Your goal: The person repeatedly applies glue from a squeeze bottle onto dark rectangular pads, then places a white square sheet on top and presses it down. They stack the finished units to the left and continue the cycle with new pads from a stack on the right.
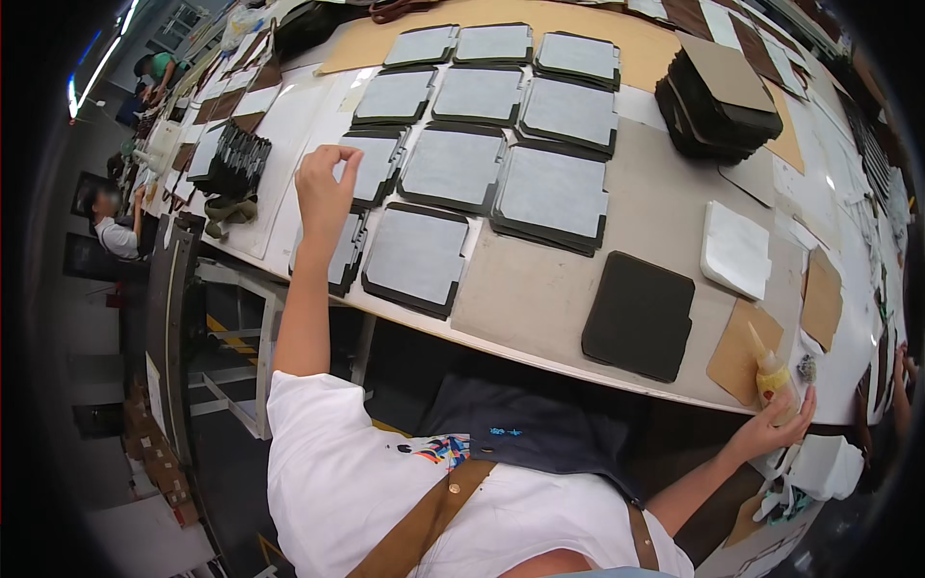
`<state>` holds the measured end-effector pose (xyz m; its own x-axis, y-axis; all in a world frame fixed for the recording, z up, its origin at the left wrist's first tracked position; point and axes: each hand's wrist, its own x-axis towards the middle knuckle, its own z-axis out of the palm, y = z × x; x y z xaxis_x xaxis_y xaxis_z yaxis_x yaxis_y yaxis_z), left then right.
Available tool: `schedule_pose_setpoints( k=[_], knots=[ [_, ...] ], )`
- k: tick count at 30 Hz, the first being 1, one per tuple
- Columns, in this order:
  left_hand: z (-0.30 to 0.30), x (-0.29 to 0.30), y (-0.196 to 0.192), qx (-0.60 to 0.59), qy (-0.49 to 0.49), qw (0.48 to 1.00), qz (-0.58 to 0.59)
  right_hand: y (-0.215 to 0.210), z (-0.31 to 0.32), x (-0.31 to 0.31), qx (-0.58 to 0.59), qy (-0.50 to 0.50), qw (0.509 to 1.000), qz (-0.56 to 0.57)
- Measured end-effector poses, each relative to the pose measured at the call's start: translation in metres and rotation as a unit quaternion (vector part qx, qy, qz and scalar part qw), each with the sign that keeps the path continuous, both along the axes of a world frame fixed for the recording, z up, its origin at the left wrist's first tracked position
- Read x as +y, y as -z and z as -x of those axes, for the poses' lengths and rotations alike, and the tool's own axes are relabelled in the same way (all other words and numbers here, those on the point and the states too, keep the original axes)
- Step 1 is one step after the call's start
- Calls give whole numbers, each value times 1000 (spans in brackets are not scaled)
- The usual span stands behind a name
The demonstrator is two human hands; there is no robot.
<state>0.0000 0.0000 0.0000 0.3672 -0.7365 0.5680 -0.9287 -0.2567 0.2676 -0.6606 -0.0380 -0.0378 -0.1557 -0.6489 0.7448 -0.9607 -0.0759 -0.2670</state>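
Note:
My left hand (326,183) is raised over the left column of dark flat panels. Its fingers curl to meet the thumb, and whatever they may pinch cannot be made out. Below it lies a panel stack (347,252) topped with a light grey sheet, partly covered by my forearm. Similar stacks stand in rows, among them one near the table edge (414,255) and one to its right (551,191). At the right, my right hand (780,424) is wrapped round a yellowish squeeze bottle (774,378) with a pointed nozzle, which stands tilted at the table edge.
A black panel stack (638,316) lies near the front edge, beside a stack of white sheets (736,249). A tall dark stack (715,101) stands at the back right. Brown card pieces (737,352) lie near the bottle. A co-worker (118,226) is at far left.

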Motion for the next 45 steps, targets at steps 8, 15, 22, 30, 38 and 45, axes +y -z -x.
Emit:
schedule_pose_setpoints(
  k=[8,15,22,30,38,45],
  knots=[
    [173,-11,16,82,237,968,-2,15,70,18,-431,-94,860,-255],
    [246,-15,37,135,321,937,-14,26,63,23,-571,-167,801,-69],
    [252,-10,45,156,316,936,13,-17,-21,26,-581,-258,772,-19],
    [249,-9,43,169,301,938,43,-21,-77,15,-490,-294,819,-46],
    [247,-8,43,193,294,935,40,-17,-92,12,-461,-295,836,-46],
    [246,-8,43,205,287,935,32,-15,-92,10,-442,-279,851,-46]
  ],
)
